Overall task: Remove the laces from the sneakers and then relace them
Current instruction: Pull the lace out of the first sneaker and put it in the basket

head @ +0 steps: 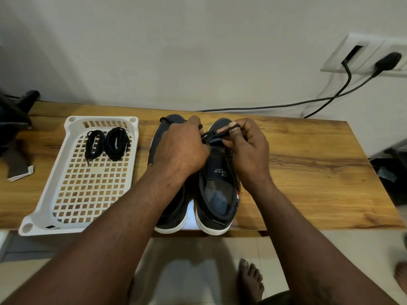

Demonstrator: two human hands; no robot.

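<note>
The left hand (pixel 180 148) and its forearm covered the middle of the left sneaker (pixel 174 213), so its tongue and eyelets were out of sight; only the toe and heel showed. That hand's fingertips were tucked under its own knuckles where they gripped the lace (pixel 214 134). The right hand (pixel 246 150) hid the toe of the right sneaker (pixel 220 172), and which eyelet the lace passed through could not be told. Lettering on that sneaker's tongue was too small to read fully. The forearm also hid the near right corner of the white tray (pixel 101 118). A dark object (pixel 11 119) was cut off by the left edge, and the wall socket plate (pixel 365 53) and a bare foot (pixel 402 274) by the right.
</note>
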